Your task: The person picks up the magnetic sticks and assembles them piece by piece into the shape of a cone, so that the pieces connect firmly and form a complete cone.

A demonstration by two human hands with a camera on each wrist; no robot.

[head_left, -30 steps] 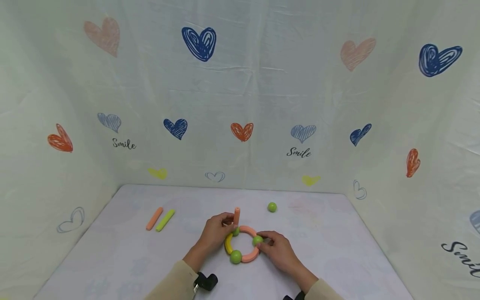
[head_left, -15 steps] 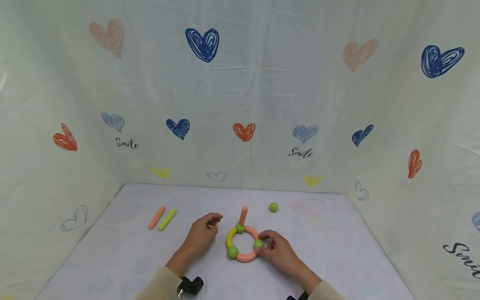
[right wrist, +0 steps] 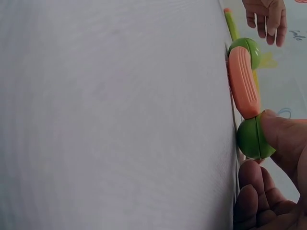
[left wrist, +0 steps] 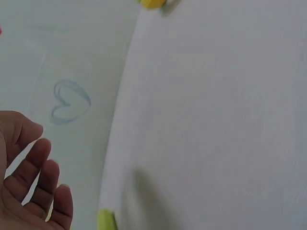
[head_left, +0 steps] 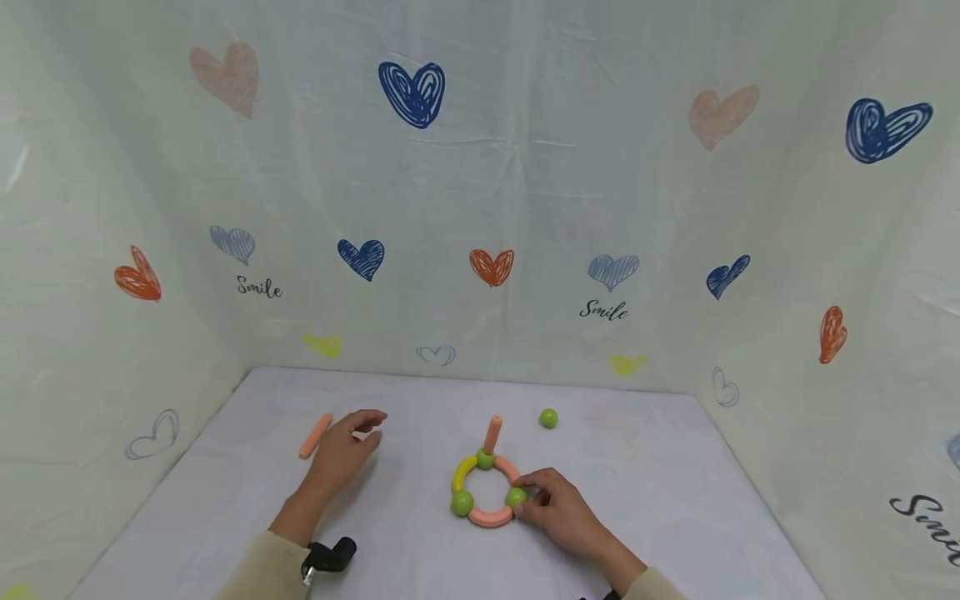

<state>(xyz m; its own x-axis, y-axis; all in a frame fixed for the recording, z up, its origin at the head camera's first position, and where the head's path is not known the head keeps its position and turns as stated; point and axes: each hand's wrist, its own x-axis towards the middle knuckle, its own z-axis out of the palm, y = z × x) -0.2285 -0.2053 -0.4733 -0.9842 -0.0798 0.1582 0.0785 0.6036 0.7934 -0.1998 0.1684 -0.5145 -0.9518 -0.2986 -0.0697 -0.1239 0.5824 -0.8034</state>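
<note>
On the table lies a ring of curved orange rods (head_left: 491,518) and a yellow rod (head_left: 459,475), joined by green balls (head_left: 462,502). A straight orange rod (head_left: 492,435) projects from its far ball. My right hand (head_left: 558,512) pinches the ring's right-hand green ball (right wrist: 254,139) between thumb and fingers. My left hand (head_left: 345,454), fingers loosely bent and holding nothing, hovers beside a loose orange rod (head_left: 315,436). It hides the yellow-green rod in the head view; an end of a yellow-green rod (left wrist: 106,220) appears in the left wrist view.
A loose green ball (head_left: 549,418) lies on the far part of the white table (head_left: 645,467). A pale curtain (head_left: 525,200) printed with hearts encloses the back and sides.
My left hand has let go of the ring near the upright orange rod and moved left to the loose rods. My right hand keeps hold of its green ball.
</note>
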